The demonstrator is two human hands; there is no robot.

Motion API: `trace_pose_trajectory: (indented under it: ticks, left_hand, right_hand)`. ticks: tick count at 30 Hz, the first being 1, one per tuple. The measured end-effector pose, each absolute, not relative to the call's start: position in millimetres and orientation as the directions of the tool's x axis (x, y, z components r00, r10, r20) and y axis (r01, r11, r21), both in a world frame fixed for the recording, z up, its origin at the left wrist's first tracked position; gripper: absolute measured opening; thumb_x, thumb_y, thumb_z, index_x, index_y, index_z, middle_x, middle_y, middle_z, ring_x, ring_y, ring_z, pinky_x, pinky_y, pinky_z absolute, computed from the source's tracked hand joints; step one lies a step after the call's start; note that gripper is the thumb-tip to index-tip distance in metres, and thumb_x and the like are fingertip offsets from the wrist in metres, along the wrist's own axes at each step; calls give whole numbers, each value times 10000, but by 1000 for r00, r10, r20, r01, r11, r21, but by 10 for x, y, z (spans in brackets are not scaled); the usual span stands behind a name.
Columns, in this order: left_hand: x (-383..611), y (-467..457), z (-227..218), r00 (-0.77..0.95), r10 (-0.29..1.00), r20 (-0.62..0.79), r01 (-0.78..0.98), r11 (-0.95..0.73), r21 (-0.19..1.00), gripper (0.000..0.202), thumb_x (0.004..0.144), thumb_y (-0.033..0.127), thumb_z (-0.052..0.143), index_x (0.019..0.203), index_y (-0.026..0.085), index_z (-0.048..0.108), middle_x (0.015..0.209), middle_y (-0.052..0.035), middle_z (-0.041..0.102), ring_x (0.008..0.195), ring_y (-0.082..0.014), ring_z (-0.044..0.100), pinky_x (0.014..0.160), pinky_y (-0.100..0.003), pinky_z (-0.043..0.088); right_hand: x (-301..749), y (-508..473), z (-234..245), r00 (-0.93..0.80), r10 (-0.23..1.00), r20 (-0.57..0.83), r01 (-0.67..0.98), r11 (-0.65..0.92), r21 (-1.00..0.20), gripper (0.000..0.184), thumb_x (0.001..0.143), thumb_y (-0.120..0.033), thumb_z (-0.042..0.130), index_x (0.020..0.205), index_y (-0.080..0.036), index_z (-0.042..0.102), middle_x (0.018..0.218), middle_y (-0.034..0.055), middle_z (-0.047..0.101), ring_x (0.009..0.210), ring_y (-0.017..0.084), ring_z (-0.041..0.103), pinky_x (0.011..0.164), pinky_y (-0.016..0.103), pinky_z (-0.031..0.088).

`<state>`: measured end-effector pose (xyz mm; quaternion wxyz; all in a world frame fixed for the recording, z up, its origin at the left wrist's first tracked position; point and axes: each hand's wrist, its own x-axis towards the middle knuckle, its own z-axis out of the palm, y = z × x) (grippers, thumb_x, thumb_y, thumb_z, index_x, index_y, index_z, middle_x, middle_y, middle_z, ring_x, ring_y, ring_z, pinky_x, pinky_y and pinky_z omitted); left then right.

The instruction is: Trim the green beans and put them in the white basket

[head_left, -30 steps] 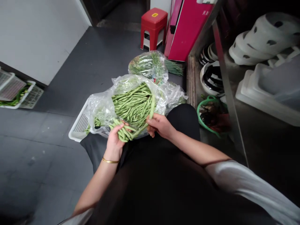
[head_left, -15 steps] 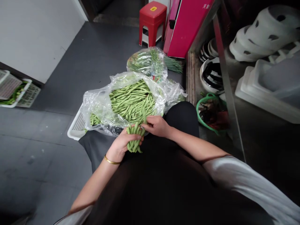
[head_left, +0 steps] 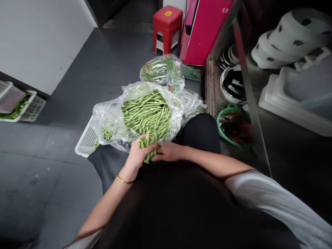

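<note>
A clear plastic bag (head_left: 109,117) full of green beans (head_left: 147,112) rests on a white perforated basket (head_left: 86,140) on the floor in front of my knees. My left hand (head_left: 137,155), with a gold bangle at the wrist, is closed round a small bunch of green beans (head_left: 147,147) held upright over my lap. My right hand (head_left: 168,152) lies against the lower end of that bunch, fingers pressed on the bean tips. A dark apron covers my lap.
A second bag of long greens (head_left: 162,69) lies behind the first. A red stool (head_left: 167,26) and a pink cabinet (head_left: 204,31) stand at the back. A metal rack (head_left: 242,62) on the right holds bowls, white trays and a green basket (head_left: 230,126). White baskets (head_left: 18,105) sit far left.
My left hand turned its bunch of beans from lying sideways to standing upright. My right hand left the bag's edge and came down to the bottom of the bunch.
</note>
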<state>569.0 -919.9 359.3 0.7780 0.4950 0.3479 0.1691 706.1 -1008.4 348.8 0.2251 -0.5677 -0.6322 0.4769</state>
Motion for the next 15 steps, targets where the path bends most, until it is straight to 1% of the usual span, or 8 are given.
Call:
trace_pose_trajectory:
  ticks: [3, 5, 6, 8, 10, 12, 14, 15]
  left_hand:
    - [5663, -9166, 3645, 771, 528, -356, 202, 327, 923, 242, 579, 136, 765, 768, 147, 615, 675, -19, 650, 602, -152, 617, 577, -239, 489]
    - [5651, -9133, 3697, 826, 456, -330, 268, 198, 943, 234, 571, 125, 757, 774, 145, 642, 679, -25, 650, 610, -158, 606, 587, -246, 479]
    - [5647, -9116, 3725, 850, 428, -306, 281, 121, 952, 241, 561, 112, 754, 778, 148, 655, 678, -22, 647, 615, -156, 595, 591, -242, 471]
    - [5637, -9083, 3776, 888, 388, -246, 275, -21, 961, 258, 545, 87, 744, 784, 157, 676, 678, -8, 632, 618, -143, 567, 588, -227, 454]
    - [5627, -9060, 3813, 904, 372, -213, 262, -87, 961, 259, 553, 79, 731, 793, 164, 680, 683, -2, 624, 619, -136, 552, 585, -221, 446]
    - [5627, -9064, 3844, 896, 381, -230, 264, -39, 964, 246, 573, 91, 727, 799, 160, 661, 685, -11, 633, 616, -142, 568, 584, -230, 455]
    - [5645, -9112, 3890, 865, 421, -273, 237, 137, 962, 244, 601, 126, 730, 818, 163, 624, 696, -28, 652, 613, -162, 602, 586, -259, 481]
    - [5656, -9149, 3926, 847, 438, -301, 210, 244, 947, 250, 612, 145, 731, 827, 169, 605, 699, -34, 660, 606, -174, 616, 579, -277, 494]
  right_hand:
    - [7384, -10061, 3688, -77, 978, -196, 615, -108, -781, 250, 835, -376, 553, 833, -135, 620, 615, -16, 570, 573, 94, 503, 576, 208, 355]
    - [7566, -10053, 3831, -103, 983, -151, 630, -53, -775, 249, 846, -351, 544, 973, -145, 600, 685, -12, 595, 603, 94, 508, 590, 205, 352]
    - [7624, -10050, 3886, -186, 973, -139, 639, 12, -769, 220, 853, -323, 536, 978, -152, 598, 707, -9, 600, 613, 93, 508, 594, 204, 348]
    - [7661, -10048, 3948, -384, 913, -138, 654, 163, -739, 139, 862, -256, 513, 866, -160, 614, 705, -2, 596, 613, 93, 497, 592, 207, 334]
    - [7600, -10051, 3949, -423, 896, -132, 690, 224, -688, 183, 862, -230, 494, 722, -161, 589, 650, 0, 568, 590, 97, 473, 580, 217, 319]
    - [7470, -10045, 3909, -322, 945, -48, 695, 202, -690, 244, 862, -261, 485, 642, -166, 538, 605, -2, 532, 579, 102, 459, 584, 225, 324]
    - [7325, -10002, 3848, -70, 994, 79, 598, 105, -795, 321, 893, -330, 424, 620, -174, 487, 584, -4, 503, 575, 103, 466, 599, 227, 354]
    - [7269, -9960, 3813, 101, 987, 123, 493, 58, -868, 360, 917, -378, 364, 638, -179, 475, 576, -7, 492, 569, 104, 474, 602, 227, 372]
